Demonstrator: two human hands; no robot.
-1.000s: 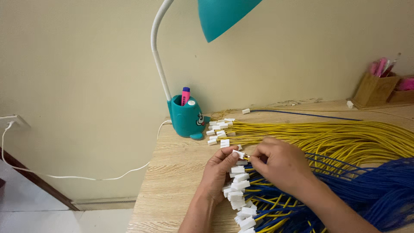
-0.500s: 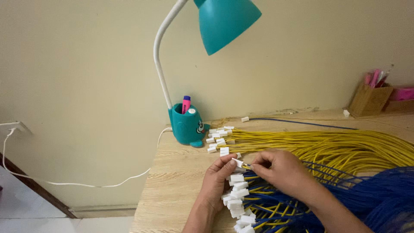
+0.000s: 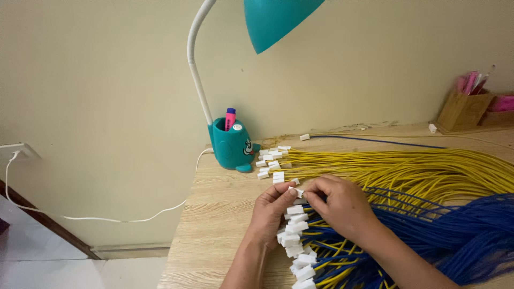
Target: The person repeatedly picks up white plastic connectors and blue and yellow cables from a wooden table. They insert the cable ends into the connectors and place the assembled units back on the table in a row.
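My left hand (image 3: 270,214) and my right hand (image 3: 340,206) meet over the wooden table (image 3: 219,225), fingertips pinching one small white plastic connector (image 3: 296,191) between them. Below the hands lies a cluster of white connectors (image 3: 297,241) on yellow and blue wires. A bundle of yellow wires (image 3: 407,168) with white connectors (image 3: 270,160) on its ends stretches across the table behind the hands. A thick mass of blue wires (image 3: 460,235) lies at the right.
A teal desk lamp (image 3: 278,18) on a white neck rises from a teal pen-holder base (image 3: 233,145) holding a pink marker. A wooden holder (image 3: 463,109) with pink pens stands back right. A white cord (image 3: 107,218) hangs off the table's left edge.
The view has shifted slightly. Both hands stay together on the small white connector, with only small finger movements.
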